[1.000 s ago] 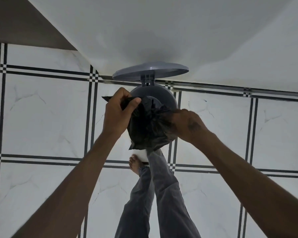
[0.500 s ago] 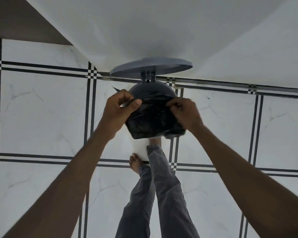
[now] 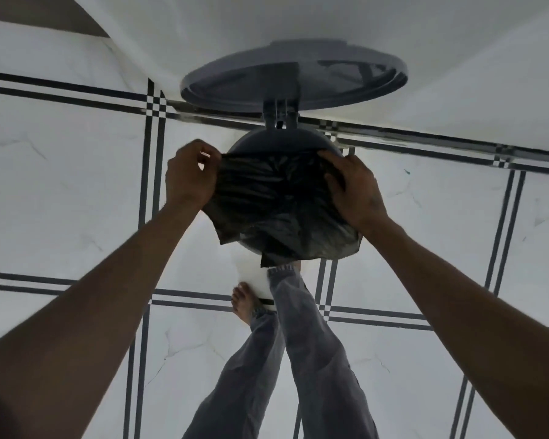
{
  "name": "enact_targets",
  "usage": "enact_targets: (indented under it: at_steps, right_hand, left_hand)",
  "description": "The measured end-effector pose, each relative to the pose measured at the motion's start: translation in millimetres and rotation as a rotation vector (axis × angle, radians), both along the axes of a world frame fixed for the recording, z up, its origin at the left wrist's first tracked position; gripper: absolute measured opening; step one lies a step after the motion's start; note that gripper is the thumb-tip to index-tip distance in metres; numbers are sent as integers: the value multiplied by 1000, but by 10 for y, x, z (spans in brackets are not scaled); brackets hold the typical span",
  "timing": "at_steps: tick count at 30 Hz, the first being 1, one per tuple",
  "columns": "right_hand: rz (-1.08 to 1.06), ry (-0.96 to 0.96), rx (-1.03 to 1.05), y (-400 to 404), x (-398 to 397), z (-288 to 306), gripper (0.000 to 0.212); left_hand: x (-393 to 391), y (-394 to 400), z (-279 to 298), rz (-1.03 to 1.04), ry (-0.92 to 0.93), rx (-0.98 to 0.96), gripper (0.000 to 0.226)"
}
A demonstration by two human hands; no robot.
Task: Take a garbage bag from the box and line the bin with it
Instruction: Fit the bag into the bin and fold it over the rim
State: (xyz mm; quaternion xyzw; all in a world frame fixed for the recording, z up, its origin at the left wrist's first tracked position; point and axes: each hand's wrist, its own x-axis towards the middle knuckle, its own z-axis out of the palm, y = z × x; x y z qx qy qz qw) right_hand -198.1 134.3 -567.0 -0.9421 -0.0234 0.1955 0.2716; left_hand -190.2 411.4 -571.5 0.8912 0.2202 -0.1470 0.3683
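A round grey pedal bin (image 3: 278, 141) stands on the tiled floor against the white wall, its lid (image 3: 293, 79) swung up. A black garbage bag (image 3: 276, 201) lies spread over the bin's mouth and hangs over the near rim. My left hand (image 3: 189, 175) pinches the bag's edge at the left side of the rim. My right hand (image 3: 355, 188) grips the bag at the right side of the rim. The bin's inside is hidden by the bag. No bag box is in view.
White marble floor tiles with dark double lines (image 3: 154, 191) surround the bin. My legs in grey trousers (image 3: 301, 350) and a bare foot (image 3: 244, 304) are just in front of the bin. The white wall (image 3: 298, 20) rises right behind it.
The view has drawn closer to the bin. My hands have moved apart and pulled the bag wide across the bin's mouth, from a bunched bundle to a spread sheet.
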Motion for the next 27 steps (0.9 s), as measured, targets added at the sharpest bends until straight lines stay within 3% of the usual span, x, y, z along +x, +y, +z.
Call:
enact_targets:
  at_steps: [5, 11, 16, 19, 21, 24, 27]
  right_hand:
    - [-61, -80, -38, 59, 469, -472, 44]
    - [-159, -40, -64, 0, 750, -703, 43]
    - [-433, 273, 152, -37, 921, -778, 31]
    - [-505, 537, 185, -107, 1116, -708, 30]
    - [-529, 651, 210, -183, 1138, -705, 18]
    - [-513, 697, 251, -311, 1014, -792, 16]
    - [-539, 658, 424, -434, 805, -831, 16]
  left_hand:
    - [360, 0, -550, 66, -81, 41, 16]
    - [588, -13, -888, 58, 15, -50, 16]
    - [658, -31, -904, 193, 254, -330, 4]
    - [695, 29, -821, 205, 427, -455, 4]
    - [681, 89, -809, 178, 487, -528, 7]
    - [560, 151, -841, 131, 418, -666, 15]
    - [369, 150, -832, 142, 284, -738, 17]
